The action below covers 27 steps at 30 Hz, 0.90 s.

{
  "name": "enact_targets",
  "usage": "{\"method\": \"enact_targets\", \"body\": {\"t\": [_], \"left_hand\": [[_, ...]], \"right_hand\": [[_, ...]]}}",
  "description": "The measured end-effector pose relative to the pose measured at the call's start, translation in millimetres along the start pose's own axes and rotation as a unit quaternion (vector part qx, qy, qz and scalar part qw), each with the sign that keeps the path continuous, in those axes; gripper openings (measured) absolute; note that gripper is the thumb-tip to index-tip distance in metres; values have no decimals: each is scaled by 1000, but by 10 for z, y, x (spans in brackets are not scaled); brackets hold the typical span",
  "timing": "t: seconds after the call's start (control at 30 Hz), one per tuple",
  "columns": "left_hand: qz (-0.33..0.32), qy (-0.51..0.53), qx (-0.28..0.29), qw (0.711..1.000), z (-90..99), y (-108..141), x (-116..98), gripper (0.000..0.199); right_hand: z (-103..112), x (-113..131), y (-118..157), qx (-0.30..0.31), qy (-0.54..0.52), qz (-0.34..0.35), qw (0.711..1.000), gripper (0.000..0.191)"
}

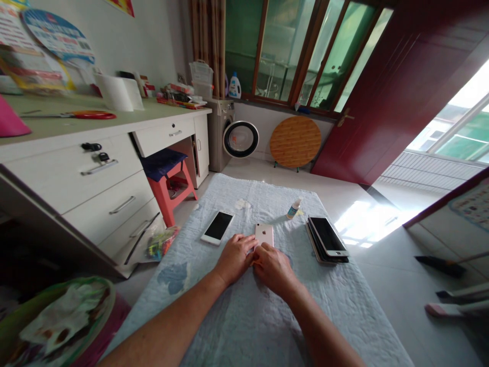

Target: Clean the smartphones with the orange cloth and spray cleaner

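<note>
A pale pink phone [264, 232] lies back up on the cloth-covered table, its apple logo and camera facing me. Both hands meet over its lower end and hide that part. My left hand [236, 257] grips the phone's lower left side with bent fingers. Curled fingers close my right hand [273, 267] at the phone's bottom edge. A small orange bit [257, 262] shows between the hands at the right fingers; its kind is hidden. To the left lies a white phone [218, 228] with a dark screen.
On the right, several phones are stacked, a white-framed phone [327, 236] on top. A small spray bottle [294, 209] stands beyond my right hand. A light blue quilted cloth [252, 326] covers the table. At left are a desk [114, 188], a red stool [170, 188] and a bin [109, 306].
</note>
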<state>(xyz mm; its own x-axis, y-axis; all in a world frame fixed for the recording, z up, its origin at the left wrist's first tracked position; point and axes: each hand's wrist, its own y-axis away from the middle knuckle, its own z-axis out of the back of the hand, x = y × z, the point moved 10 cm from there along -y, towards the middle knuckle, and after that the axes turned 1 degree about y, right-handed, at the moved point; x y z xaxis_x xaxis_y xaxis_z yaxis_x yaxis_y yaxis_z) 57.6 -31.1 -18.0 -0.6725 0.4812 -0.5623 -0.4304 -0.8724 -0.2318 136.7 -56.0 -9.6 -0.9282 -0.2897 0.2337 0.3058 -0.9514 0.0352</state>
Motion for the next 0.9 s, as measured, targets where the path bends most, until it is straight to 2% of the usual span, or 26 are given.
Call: {"method": "enact_targets", "body": {"t": [0.5, 0.9], "left_hand": [[4, -4, 6, 1000, -3, 3, 1, 36], [4, -3, 2, 1000, -9, -2, 1, 37]], "right_hand": [[-9, -59, -11, 25, -41, -6, 999, 10], [10, -52, 8, -6, -31, -6, 999, 7]]}}
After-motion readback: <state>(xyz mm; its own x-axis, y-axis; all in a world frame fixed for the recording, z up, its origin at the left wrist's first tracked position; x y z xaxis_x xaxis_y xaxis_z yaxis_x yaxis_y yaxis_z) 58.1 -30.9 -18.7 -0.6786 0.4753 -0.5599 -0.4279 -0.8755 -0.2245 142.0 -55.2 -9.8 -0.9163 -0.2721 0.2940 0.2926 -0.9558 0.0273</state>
